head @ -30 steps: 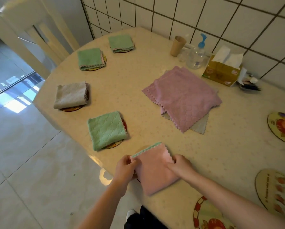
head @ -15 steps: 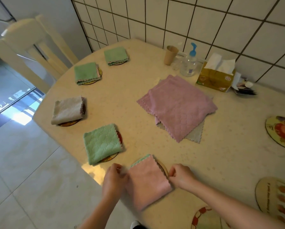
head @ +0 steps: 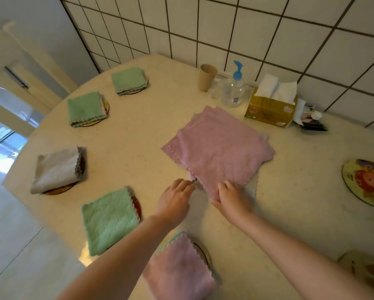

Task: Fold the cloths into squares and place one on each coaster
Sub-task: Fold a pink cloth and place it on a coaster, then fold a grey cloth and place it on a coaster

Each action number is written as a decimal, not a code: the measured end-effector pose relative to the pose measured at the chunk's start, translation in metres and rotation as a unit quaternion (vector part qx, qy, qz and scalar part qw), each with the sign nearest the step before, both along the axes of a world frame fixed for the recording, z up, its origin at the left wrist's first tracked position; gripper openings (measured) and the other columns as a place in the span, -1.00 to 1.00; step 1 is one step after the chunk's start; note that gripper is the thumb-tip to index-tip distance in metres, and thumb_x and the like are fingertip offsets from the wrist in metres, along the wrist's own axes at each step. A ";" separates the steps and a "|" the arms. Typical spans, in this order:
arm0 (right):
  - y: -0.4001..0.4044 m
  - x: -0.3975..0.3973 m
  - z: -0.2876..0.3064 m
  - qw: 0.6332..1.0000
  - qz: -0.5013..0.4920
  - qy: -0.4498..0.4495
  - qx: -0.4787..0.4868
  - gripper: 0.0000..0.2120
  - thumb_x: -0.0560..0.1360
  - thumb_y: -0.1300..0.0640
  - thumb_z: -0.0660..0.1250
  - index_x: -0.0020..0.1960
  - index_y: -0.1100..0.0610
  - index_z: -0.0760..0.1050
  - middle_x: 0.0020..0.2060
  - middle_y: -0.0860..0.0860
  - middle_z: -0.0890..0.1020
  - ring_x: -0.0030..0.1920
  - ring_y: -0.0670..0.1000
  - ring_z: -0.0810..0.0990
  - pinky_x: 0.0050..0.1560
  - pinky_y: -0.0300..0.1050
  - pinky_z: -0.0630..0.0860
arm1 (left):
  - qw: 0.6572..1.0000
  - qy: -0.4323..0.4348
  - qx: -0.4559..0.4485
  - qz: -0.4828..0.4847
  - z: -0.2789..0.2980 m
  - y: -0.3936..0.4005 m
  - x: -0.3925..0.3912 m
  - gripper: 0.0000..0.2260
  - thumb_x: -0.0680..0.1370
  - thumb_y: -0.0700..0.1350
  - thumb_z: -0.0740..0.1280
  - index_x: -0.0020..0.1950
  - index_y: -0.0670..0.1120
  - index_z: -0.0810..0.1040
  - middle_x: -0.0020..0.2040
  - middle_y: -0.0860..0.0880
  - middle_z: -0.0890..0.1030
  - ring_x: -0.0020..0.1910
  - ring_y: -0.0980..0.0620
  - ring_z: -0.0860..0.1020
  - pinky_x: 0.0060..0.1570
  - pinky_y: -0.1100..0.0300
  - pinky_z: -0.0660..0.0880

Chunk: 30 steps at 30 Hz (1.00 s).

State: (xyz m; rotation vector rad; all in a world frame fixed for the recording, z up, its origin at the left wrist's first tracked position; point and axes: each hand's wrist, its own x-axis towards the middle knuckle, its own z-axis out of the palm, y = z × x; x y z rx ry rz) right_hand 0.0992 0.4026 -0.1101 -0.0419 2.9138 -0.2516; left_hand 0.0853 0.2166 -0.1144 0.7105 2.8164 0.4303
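We leave folded pink cloth [head: 179,269] on coaster [head: 204,254] at near table edge; both hands now at pile of unfolded cloths [head: 219,148] mid-table. Left hand [head: 175,200] relaxed, fingertips at pile's near corner; right hand [head: 232,198] curls onto top cloth's edge, real pinch we cannot tell. Bare coaster [head: 366,182] at right edge waits.

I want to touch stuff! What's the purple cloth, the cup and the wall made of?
Purple cloth: soft, fluffy fabric, probably microfiber, with quilted bumps and zigzag edges. Cup: looks like plain brown paper, matte. Wall: shiny white tiles, likely ceramic, with dark lines between.
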 end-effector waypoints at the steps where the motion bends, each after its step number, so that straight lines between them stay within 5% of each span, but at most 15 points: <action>1: -0.003 -0.002 0.001 0.999 0.019 0.017 0.042 -0.72 0.46 -0.06 0.34 0.05 0.11 0.48 0.03 0.03 0.52 0.06 0.08 0.50 -0.15 -0.11 0.41 | 0.999 0.024 0.004 -0.029 0.000 0.003 -0.011 -0.53 0.44 -0.22 0.12 0.35 -0.04 0.45 0.36 0.01 0.44 0.38 -0.07 0.31 0.27 0.05 0.39; 5: -0.002 -0.010 -0.012 0.997 0.030 0.037 0.062 -0.56 -0.14 -0.03 0.67 -0.41 0.08 0.54 -0.43 0.01 0.53 -0.41 0.04 0.55 -0.51 -0.22 0.43 | 0.989 0.060 0.007 -0.136 -0.009 0.012 -0.053 -0.54 0.39 -0.15 0.09 0.23 -0.03 0.56 0.26 -0.01 0.55 0.31 -0.13 0.46 0.24 0.00 0.47; 8: 0.006 -0.013 -0.016 0.996 0.062 0.050 0.048 -0.68 -0.01 -0.01 0.63 -0.43 0.07 0.53 -0.41 0.00 0.53 -0.40 0.03 0.56 -0.52 -0.25 0.39 | 0.982 0.061 0.001 -0.176 -0.020 0.014 -0.073 -0.62 0.42 -0.10 0.32 0.24 -0.02 0.57 0.25 0.00 0.57 0.28 -0.13 0.50 0.24 0.00 0.46; 12: 0.013 -0.021 -0.007 0.998 -0.002 0.046 -0.047 -0.66 0.37 -0.19 0.18 -0.30 0.08 0.47 -0.32 0.06 0.57 -0.28 0.11 0.58 -0.38 -0.09 0.45 | 0.979 0.065 -0.009 -0.191 -0.026 0.012 -0.084 -0.57 0.46 0.18 0.18 0.25 0.05 0.55 0.23 0.06 0.56 0.23 -0.03 0.50 0.24 0.11 0.42; 15: 0.021 -0.036 0.008 0.984 -0.081 0.045 -0.149 -0.87 0.41 -0.01 0.19 -0.16 0.04 0.40 -0.29 0.06 0.62 -0.25 0.16 0.60 -0.30 0.04 0.50 | 0.988 0.018 0.011 -0.155 -0.020 0.021 -0.092 -0.56 0.48 0.27 0.16 0.20 0.05 0.54 0.17 0.06 0.57 0.22 -0.03 0.46 0.25 0.11 0.37; 19: 0.033 -0.060 0.036 0.952 -0.093 0.093 -0.276 -0.92 0.54 0.23 0.22 -0.07 0.06 0.42 -0.25 -0.03 0.59 -0.23 0.00 0.57 -0.20 0.02 0.51 | 0.993 -0.058 0.086 -0.048 -0.012 0.032 -0.120 -0.82 0.49 -0.04 0.32 0.03 -0.07 0.57 0.00 -0.04 0.58 0.09 -0.10 0.50 0.01 0.04 0.48; 24: 0.049 -0.077 0.079 0.931 -0.105 0.149 -0.317 -0.89 0.54 0.28 0.27 -0.05 0.10 0.52 -0.26 -0.20 0.53 -0.30 -0.31 0.51 -0.31 -0.48 0.33 | 0.998 0.012 0.047 0.048 -0.010 0.003 -0.164 -0.85 0.40 -0.18 0.33 -0.09 -0.13 0.66 -0.07 -0.14 0.63 -0.03 -0.24 0.50 -0.11 0.01 0.50; 27: 0.063 -0.080 0.096 0.936 -0.117 0.196 -0.267 -0.91 0.52 0.19 0.31 0.00 0.08 0.55 -0.28 -0.21 0.56 -0.36 -0.24 0.52 -0.35 -0.44 0.36 | 0.992 0.026 0.066 0.105 0.004 -0.003 -0.184 -0.80 0.48 -0.22 0.33 0.05 -0.12 0.66 0.10 -0.12 0.61 0.07 -0.23 0.45 0.01 0.00 0.47; 30: 0.076 -0.079 0.106 0.935 -0.142 0.211 -0.247 -0.93 0.54 0.12 0.30 -0.01 0.06 0.54 -0.20 -0.08 0.64 -0.43 -0.14 0.57 -0.38 -0.13 0.54 | 0.983 0.035 0.135 0.123 0.024 0.006 -0.198 -0.80 0.51 -0.25 0.31 0.09 -0.15 0.65 0.14 -0.16 0.60 0.13 -0.22 0.50 0.11 0.04 0.44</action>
